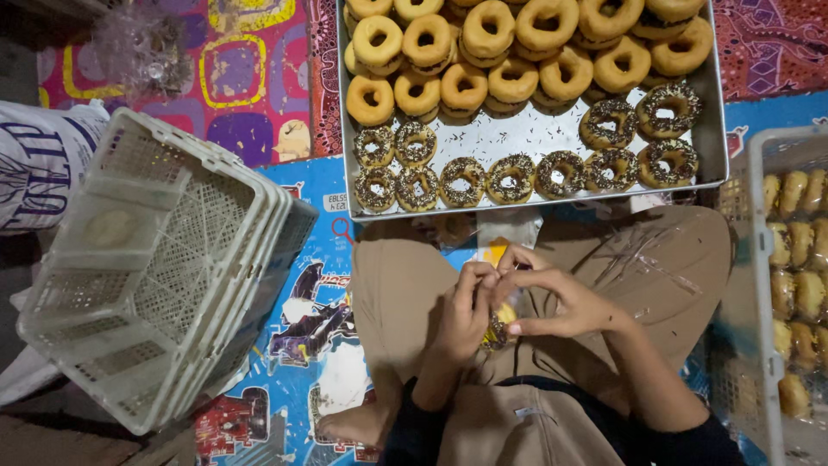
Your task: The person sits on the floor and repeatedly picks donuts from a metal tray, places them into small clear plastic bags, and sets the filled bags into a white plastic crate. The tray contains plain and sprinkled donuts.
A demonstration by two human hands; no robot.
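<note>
- Left hand and right hand meeting over the lap, both pinched on a clear plastic wrapper with a sprinkled doughnut inside it
- Left fingers curled against the wrapper's near side, right thumb and forefinger nipped on its top edge; neither hand spread apart
- Wrapped doughnut sitting between the two hands, above the tan trousers, just short of the metal tray
- On the tray: plain glazed rings stacked at the far end, chocolate-sprinkled rings in a single layer near the lap, loose sprinkles on the bare metal
- Stack of white plastic crates tilted on the floor mat to the left; another white crate to the right holding bagged pastries
- Probable risks: topping smearing on the film if squeezed too tightly; sprinkles shedding onto the trousers; doughnut slipping out of the open end and dropping to the lap if the grip loosens; film tearing if pulled hard at the pinched edge
</note>
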